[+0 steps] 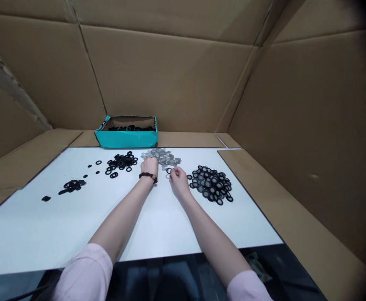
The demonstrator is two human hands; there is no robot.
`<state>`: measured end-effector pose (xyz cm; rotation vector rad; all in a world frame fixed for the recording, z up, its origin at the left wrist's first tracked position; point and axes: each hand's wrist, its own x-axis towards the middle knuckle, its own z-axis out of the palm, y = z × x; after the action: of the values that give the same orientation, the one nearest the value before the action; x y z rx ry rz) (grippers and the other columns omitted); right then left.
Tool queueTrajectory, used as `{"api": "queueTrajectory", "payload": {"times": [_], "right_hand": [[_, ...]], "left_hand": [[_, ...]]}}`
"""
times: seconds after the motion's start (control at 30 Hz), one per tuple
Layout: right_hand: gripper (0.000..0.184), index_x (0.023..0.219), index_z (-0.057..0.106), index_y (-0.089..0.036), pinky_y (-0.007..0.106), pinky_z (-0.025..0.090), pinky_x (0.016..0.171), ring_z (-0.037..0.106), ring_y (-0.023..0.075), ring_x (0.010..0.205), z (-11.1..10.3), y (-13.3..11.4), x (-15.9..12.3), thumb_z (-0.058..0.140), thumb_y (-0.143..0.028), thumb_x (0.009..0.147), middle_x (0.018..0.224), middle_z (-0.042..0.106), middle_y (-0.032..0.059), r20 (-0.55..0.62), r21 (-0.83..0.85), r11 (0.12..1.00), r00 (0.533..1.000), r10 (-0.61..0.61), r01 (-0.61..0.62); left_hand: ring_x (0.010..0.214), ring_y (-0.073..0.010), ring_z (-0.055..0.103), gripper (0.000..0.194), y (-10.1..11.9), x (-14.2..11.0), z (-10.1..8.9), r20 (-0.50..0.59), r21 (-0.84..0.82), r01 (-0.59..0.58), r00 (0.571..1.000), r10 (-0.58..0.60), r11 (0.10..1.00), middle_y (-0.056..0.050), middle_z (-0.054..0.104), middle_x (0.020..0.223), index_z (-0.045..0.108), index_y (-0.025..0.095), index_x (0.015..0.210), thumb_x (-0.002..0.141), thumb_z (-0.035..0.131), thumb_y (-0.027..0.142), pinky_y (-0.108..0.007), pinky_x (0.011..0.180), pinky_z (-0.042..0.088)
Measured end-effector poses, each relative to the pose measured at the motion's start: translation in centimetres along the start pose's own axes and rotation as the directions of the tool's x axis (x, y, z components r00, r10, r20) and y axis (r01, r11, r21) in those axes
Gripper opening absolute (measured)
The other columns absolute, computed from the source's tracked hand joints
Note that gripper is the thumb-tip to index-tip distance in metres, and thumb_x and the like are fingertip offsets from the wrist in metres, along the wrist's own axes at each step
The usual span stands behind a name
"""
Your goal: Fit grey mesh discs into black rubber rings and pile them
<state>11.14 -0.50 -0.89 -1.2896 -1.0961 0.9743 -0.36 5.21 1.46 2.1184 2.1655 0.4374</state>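
Note:
My left hand [150, 165], with a dark beaded bracelet at the wrist, is at the near edge of a pile of grey translucent discs [167, 157]. Its fingers are curled and their tips hidden, so what they hold, if anything, does not show. My right hand [179, 179] is closed in a pinch, with a black ring [168, 170] at its fingertips. A pale clear ring or disc [167, 176] lies just below that ring. To the right of this hand is a heap of black rings with grey centres [211, 184].
A turquoise box [126, 139] holding many black rings stands at the back. Loose black rings [120, 162] lie left of the discs, and small black pieces [73, 185] farther left. Cardboard walls [170, 79] enclose the white table [60, 234].

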Motion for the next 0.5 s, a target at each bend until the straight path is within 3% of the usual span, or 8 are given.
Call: {"api": "queueTrajectory", "payload": {"times": [0.2,0.37,0.5], "right_hand": [[0.012,0.064,0.044,-0.02,0.021,0.033,0.047,0.042,0.0088,0.047,0.0,-0.3,0.1,0.046,-0.028,0.073,0.05,0.045,-0.0049,-0.002,0.01,1.0,1.0,0.027,-0.027],[0.01,0.069,0.04,-0.021,0.021,0.03,0.043,0.04,0.0078,0.043,0.2,0.3,0.3,0.045,-0.029,0.071,0.052,0.047,-0.006,-0.003,0.059,0.991,0.992,0.123,-0.122],[0.013,0.071,0.035,-0.023,0.02,0.028,0.041,0.038,0.0075,0.042,0.3,1.1,0.6,0.045,-0.031,0.07,0.05,0.044,-0.0076,0.042,0.069,0.994,0.996,0.079,-0.081]], "left_hand": [[0.105,-0.0291,0.057,0.033,-0.4,-0.4,0.0,-0.068,-0.002,0.024,0.997,-0.024,1.0,-0.021,0.063,0.106,0.06,0.009,0.106,0.084,0.035,0.01,-0.035,0.08,0.046],[0.1,-0.026,0.061,0.03,-1.0,-0.5,-0.5,-0.067,-0.176,0.076,0.994,-0.089,0.981,-0.016,0.066,0.103,0.061,0.015,0.104,0.085,0.038,0.014,-0.034,0.081,0.045],[0.095,-0.0222,0.063,0.025,-1.8,-0.6,-1.0,-0.056,-0.366,0.052,0.995,-0.078,0.929,-0.012,0.069,0.097,0.063,0.016,0.097,0.083,0.043,0.016,-0.03,0.082,0.045]]}}
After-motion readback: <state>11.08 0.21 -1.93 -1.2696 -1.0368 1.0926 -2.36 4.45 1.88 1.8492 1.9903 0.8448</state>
